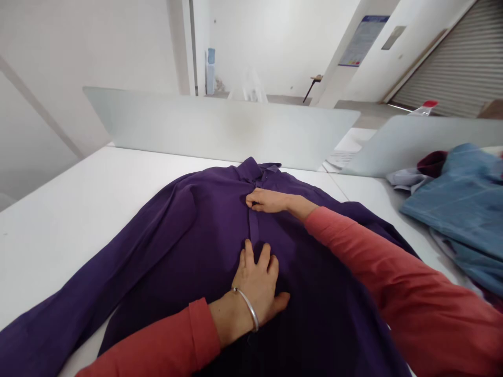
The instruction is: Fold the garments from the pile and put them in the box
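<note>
A dark purple shirt [220,220] lies spread on the white table, its collar [249,168] pointing away from me and one sleeve reaching to the lower left. Just below the collar, my right hand [267,200] pinches the edge of the shirt's front placket, fingers curled together. Lower on the front, my left hand [257,277] rests flat on the cloth with its fingers spread, the fingertips beside the placket. A silver bangle [249,309] circles the left wrist. Cloth under both hands is partly hidden.
A frosted divider [220,125] stands along the table's [78,209] far edge, with a second divider [412,141] to the right. Folded blue clothing [459,204] is piled at the right. A red-capped bottle [426,108] shows behind the right divider.
</note>
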A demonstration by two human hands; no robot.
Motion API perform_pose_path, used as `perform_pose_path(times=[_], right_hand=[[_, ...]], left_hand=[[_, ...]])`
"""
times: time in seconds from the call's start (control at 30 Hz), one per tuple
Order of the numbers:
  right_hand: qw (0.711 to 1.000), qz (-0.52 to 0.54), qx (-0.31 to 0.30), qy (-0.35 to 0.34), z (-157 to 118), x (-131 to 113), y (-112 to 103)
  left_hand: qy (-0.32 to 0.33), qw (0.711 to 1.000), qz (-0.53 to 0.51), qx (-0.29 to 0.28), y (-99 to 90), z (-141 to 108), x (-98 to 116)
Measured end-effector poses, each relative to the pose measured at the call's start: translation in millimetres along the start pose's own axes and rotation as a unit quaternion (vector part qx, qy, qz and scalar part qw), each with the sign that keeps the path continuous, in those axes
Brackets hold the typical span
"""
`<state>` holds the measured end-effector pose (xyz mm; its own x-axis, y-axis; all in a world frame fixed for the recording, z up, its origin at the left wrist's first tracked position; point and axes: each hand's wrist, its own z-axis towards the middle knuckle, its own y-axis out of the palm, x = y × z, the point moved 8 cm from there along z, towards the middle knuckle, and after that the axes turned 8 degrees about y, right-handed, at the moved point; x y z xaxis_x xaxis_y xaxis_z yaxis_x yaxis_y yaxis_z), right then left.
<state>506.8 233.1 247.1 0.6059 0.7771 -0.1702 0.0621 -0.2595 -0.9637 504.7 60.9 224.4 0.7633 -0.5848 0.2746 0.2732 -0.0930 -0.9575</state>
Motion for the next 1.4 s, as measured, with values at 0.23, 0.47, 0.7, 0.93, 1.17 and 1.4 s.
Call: perform_pose_path(times=[0.23, 0.47, 0.7, 0.93, 1.17, 1.4], right_hand=[[0.994, -0.088, 0.051, 0.036, 0, 11, 6], [0.982, -0.110, 0.067, 0.135, -5, 18, 4], [0.967, -0.132, 0.050, 0.214, -2, 7, -7], [0.958, -0.111, 0.117, 0.238, -8, 8, -7], [0.948, -0.062, 0.159, 0.269, -29, 2, -8], [0.994, 0.008, 0.075, 0.082, -44, -49, 5]], left_hand=[[-0.021, 0.999, 0.043, -0.003, -2.2, -1, -3], [-0.035, 0.996, 0.079, -0.011, -10.9, -2, -3], [0.041, 0.997, 0.072, 0.000, -27.8, -5, -16], [0.031, 0.997, 0.055, 0.050, -23.8, -9, -27], [-0.047, 0.997, 0.018, 0.051, -27.7, 5, -35], [-0.158, 0.987, -0.011, 0.010, -30.8, 15, -55]])
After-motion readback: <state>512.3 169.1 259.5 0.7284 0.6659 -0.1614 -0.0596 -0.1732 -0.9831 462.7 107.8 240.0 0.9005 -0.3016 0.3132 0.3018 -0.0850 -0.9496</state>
